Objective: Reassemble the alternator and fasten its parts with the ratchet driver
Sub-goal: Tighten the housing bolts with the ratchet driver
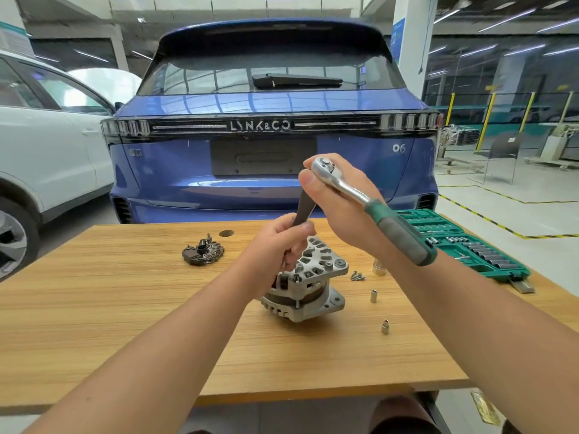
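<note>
— What's behind the table [125, 308]?
— A blue car [272, 170] at twelve o'clock, tail toward us, with a white car [47, 151] at nine o'clock beside it.
— Anything at three o'clock?
— A white pillar [410, 42], yellow-and-black floor tape [488, 219], yellow posts [485, 120] and a grey chair [501, 155] farther back.

My left hand [275, 245] covers the extension bar's [303, 208] lower end and part of the alternator [308, 285]. The white car [47, 158] is cut off at left; the loose screws [357, 276] are too small to count.
</note>
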{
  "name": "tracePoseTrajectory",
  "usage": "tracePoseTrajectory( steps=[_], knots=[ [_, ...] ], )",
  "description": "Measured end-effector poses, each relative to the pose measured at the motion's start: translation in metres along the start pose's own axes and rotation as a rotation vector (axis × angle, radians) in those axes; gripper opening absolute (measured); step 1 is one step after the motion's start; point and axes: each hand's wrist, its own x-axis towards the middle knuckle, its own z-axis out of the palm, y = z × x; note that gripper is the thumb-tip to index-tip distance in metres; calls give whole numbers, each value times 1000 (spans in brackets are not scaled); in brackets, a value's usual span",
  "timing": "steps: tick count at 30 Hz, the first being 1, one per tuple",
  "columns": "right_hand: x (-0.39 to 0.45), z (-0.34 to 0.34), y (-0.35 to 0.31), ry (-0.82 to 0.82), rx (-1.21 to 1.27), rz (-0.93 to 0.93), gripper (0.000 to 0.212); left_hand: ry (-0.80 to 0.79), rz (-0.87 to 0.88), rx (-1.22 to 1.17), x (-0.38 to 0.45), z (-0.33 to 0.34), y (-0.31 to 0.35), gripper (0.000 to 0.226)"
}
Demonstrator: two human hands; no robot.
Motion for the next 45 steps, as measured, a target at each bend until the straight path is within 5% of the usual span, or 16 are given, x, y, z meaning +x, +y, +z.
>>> tracePoseTrajectory(
  steps=[6,9,12,15,25,30,34,41,45],
  knots=[
    [5,-21,-7,-236,-39,-33,44,-10,-3,32,-8,5,-5,30],
    [2,-36,-6,-500,449,339,30,29,25,53,-15,4,-12,39],
    [-3,-47,-4,-498,848,620,28,61,26,133,-21,2,-14,41],
    [-7,-55,-2,-510,975,755,31,114,5,286,-25,-1,-14,30],
    [-13,-52,3,-419,730,862,29,147,-41,479,-27,-5,-18,15],
    [-15,-57,5,-361,721,847,23,148,-50,492,-26,-1,-19,41],
    [-7,-74,14,-231,740,800,14,208,-20,489,-23,-1,-24,19],
    [-29,-83,81,-37,473,975,19,263,64,437,-2,33,-5,30],
    [-53,-75,134,26,115,1034,32,227,46,408,19,66,-9,36]
  ],
)
